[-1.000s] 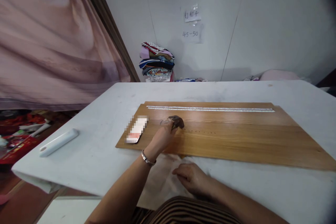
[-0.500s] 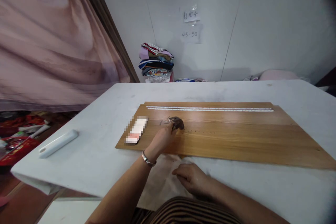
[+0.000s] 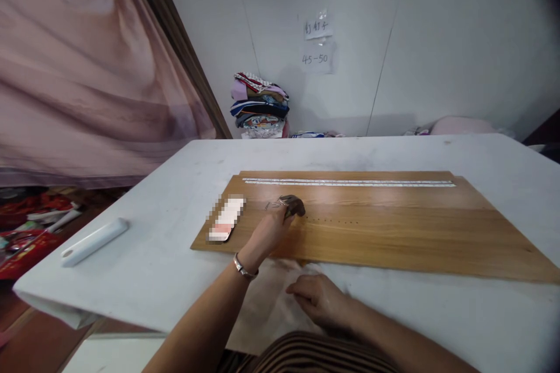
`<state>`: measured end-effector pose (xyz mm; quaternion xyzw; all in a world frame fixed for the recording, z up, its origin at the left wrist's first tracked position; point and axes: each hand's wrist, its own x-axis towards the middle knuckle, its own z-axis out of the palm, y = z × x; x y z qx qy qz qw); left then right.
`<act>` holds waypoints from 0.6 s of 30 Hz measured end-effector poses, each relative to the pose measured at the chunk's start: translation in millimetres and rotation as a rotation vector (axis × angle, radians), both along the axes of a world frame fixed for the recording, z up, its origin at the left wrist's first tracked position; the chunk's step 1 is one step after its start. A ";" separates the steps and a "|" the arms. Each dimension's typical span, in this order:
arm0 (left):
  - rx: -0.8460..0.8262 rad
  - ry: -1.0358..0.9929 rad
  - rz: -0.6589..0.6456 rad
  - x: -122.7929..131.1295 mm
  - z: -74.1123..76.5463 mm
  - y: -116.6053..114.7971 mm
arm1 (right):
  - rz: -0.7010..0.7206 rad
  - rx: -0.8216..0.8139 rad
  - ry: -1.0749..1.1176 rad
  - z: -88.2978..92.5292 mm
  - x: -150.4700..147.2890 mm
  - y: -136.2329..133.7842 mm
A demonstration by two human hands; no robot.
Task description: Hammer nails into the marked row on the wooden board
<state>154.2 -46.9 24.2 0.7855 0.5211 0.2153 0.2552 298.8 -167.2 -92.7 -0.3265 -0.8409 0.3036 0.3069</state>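
Out over the wooden board (image 3: 394, 233), my left hand (image 3: 269, 232) is closed around a hammer (image 3: 294, 205), gripping it close to its dark head. Several loose nails (image 3: 273, 204) lie on the board just beyond that hand. A row of small dark dots (image 3: 331, 220), too small to make out clearly, runs rightward from the hammer. My right hand (image 3: 318, 298) rests near the table's front edge, in front of the board and apart from it. Its fingers are curled in; whether anything is inside them is hidden.
A blurred-out phone (image 3: 228, 218) lies on the board's left end. Two white measuring strips (image 3: 350, 182) run along its far side. On the white table (image 3: 153, 198), a long white object (image 3: 95, 242) lies to the left. Folded clothes (image 3: 260, 105) are stacked behind the table.
The whole view has shifted very slightly. Both hands and the hammer keep nearly the same places and grips.
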 end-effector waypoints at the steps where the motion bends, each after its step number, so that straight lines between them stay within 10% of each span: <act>1: -0.004 0.001 -0.006 0.4 -1.2 0.1 | -0.001 0.001 0.004 0.2 0.0 0.0; 18: -0.002 0.006 0.024 -1.9 -1.4 0.8 | 0.001 0.001 -0.009 11.0 1.4 0.3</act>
